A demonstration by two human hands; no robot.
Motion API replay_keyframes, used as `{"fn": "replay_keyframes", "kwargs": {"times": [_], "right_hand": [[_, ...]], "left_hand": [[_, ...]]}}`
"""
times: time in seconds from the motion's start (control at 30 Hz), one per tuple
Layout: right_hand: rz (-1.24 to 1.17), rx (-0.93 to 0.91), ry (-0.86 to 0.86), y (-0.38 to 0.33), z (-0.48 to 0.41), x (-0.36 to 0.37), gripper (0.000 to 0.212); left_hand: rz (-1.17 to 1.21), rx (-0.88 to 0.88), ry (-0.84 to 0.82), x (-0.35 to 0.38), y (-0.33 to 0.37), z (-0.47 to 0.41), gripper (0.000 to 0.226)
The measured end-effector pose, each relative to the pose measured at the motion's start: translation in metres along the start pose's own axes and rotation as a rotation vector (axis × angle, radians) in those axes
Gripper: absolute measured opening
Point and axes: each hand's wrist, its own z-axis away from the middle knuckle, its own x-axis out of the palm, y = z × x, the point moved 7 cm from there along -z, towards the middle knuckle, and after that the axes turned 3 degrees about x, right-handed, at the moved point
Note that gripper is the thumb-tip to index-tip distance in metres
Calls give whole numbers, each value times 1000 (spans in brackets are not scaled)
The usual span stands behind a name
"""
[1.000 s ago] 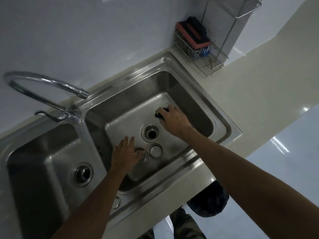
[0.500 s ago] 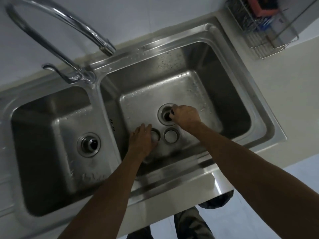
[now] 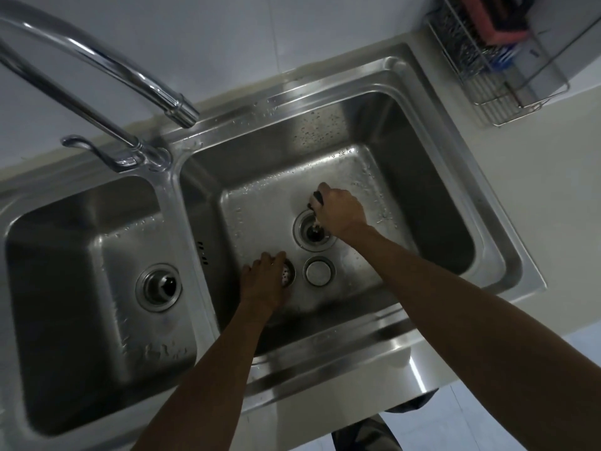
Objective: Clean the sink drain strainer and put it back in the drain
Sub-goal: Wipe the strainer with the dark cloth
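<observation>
Right hand (image 3: 341,211): my fingers are closed round a dark cleaning tool (image 3: 317,198). Its upper end shows above my knuckles and its pale lower end points into the open drain (image 3: 300,239) of the right basin (image 3: 439,196). What kind of tool it is cannot be made out.

Left hand (image 3: 265,283): palm down on the basin floor, with fingers bent over the far rim of the strainer (image 3: 287,273), which I hold in place.

The strainer is out of the drain. It sits on the basin floor, near and in front of the opening. It is a round metal cup with a shiny raised rim, and small perforations show in the part my hand leaves uncovered. Its left half is hidden under my fingers.

A round metal stopper (image 3: 318,271) with a flat pale centre lies just beside the strainer on its right, apart from it. Water droplets speckle the basin floor and back wall.

The left basin (image 3: 81,255) has its own fitted drain (image 3: 159,287). A curved faucet (image 3: 97,60) rises behind the divider. A wire rack (image 3: 487,76) holding a red sponge (image 3: 507,32) stands on the counter (image 3: 536,190).
</observation>
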Motion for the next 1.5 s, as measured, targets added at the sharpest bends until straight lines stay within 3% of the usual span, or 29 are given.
{"fn": "replay_keyframes", "kwargs": {"times": [0.1, 0.27, 0.37, 0.43, 0.57, 0.67, 0.77, 0.83, 0.97, 1.1, 1.13, 1.27, 1.4, 1.5], "right_hand": [[-366, 161, -70, 11, 1, -3, 33], [-836, 427, -125, 23, 18, -6, 35], [-1002, 481, -164, 17, 36, -7, 37], [-1046, 440, -198, 3, 49, -12, 38], [-1074, 232, -249, -42, 89, -33, 37], [-837, -1, -119, -86, 129, -42, 46], [-616, -158, 136, -133, 156, -43, 42], [-593, -130, 237, -147, 151, -54, 40], [-618, 121, 265, -139, 136, -62, 39], [-602, -182, 317, -173, 180, -60, 39], [-613, -184, 326, -169, 176, -65, 39], [-635, 165, 286, -132, 142, -73, 38], [-674, 14, 287, -159, 182, -65, 40], [-635, 114, 207, -127, 163, -71, 36]], "left_hand": [[131, -16, 81, -12, -5, 5, 82], [716, -107, 173, -31, -23, 17, 84], [943, -195, 141, -40, -32, 20, 66], [1112, -254, 89, -43, -35, 26, 49], [1639, -408, 6, -47, -30, 43, 50], [1982, -412, -19, -66, -11, 51, 36], [2246, -322, -51, -90, 12, 63, 49], [2287, -270, -47, -97, 18, 72, 52], [2203, -293, -9, -103, 11, 84, 62], [2247, -228, 65, -127, 1, 84, 60], [2237, -217, 60, -127, 1, 85, 55], [2177, -202, -24, -119, 12, 95, 59], [2165, -161, -10, -127, 4, 90, 62], [2013, -133, -23, -112, 6, 92, 59]]}}
